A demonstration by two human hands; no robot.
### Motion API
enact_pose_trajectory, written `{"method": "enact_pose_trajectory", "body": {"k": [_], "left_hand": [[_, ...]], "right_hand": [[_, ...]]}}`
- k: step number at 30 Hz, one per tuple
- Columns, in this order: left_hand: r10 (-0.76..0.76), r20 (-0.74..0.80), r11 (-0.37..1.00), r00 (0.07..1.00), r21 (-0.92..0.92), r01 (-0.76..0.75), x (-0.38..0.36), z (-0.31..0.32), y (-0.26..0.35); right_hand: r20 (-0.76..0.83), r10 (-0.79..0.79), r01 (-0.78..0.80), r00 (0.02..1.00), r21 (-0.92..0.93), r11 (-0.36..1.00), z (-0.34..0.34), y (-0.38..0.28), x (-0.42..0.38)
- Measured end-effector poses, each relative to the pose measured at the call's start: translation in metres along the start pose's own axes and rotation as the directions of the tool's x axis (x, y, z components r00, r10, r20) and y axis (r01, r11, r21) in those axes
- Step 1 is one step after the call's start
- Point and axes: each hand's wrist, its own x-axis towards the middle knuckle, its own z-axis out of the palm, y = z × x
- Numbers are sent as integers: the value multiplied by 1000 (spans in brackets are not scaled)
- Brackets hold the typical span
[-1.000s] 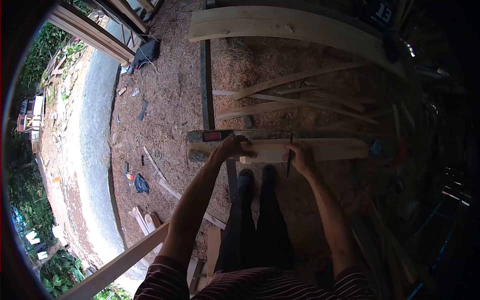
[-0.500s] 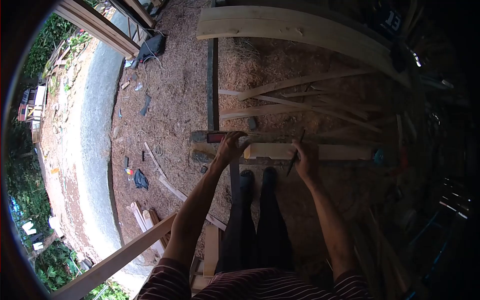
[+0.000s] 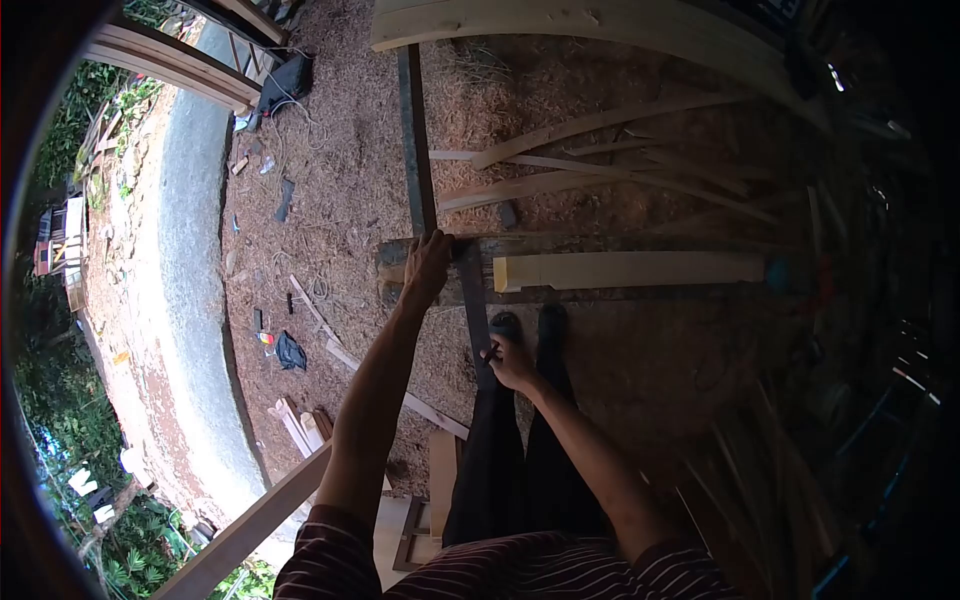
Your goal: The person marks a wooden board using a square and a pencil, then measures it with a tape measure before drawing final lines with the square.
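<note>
My left hand (image 3: 428,266) is closed at the upper end of a carpenter's square, over the bench's near end; its fingers hide the square's handle. The square's long dark blade (image 3: 474,310) points down toward my legs, past the bench edge. My right hand (image 3: 513,363) is closed around a dark pencil (image 3: 490,354) of which only a short end shows, right beside the blade's lower part. To the right of the blade a pale squared timber (image 3: 630,270) lies along the narrow bench (image 3: 390,253), its cut end a brighter yellow.
Thin wood strips (image 3: 600,165) lie crossed on shavings beyond the bench. A thick curved board (image 3: 560,22) spans the top. At lower left a long plank (image 3: 250,520) slants beside stacked offcuts (image 3: 300,425). A black bag (image 3: 290,350) lies on the ground.
My right hand has moved from the timber down and left to the square's blade, with the pencil in it. My left hand has shifted slightly left and now covers the square's reddish handle.
</note>
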Motion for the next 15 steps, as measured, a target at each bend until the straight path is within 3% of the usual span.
{"method": "enact_pose_trajectory", "body": {"k": [5,8,10,12,15], "left_hand": [[73,-24,994,997,-80,-75,-15,-12,-7],[107,-92,983,990,-140,-120,-27,-33,1],[124,-104,976,987,-168,-140,-30,-49,8],[122,-139,950,983,-269,-156,-30,-59,16],[137,-200,942,970,-276,-190,-20,-64,30]], "right_hand": [[-45,52,-49,998,56,997,-19,-18,-11],[-110,-42,40,993,-24,999,-37,-19,-31],[-207,-94,104,974,36,994,-54,-33,-47],[-234,-76,90,969,51,995,-67,-43,-53],[-309,-87,115,947,72,991,-76,-42,-56]]}}
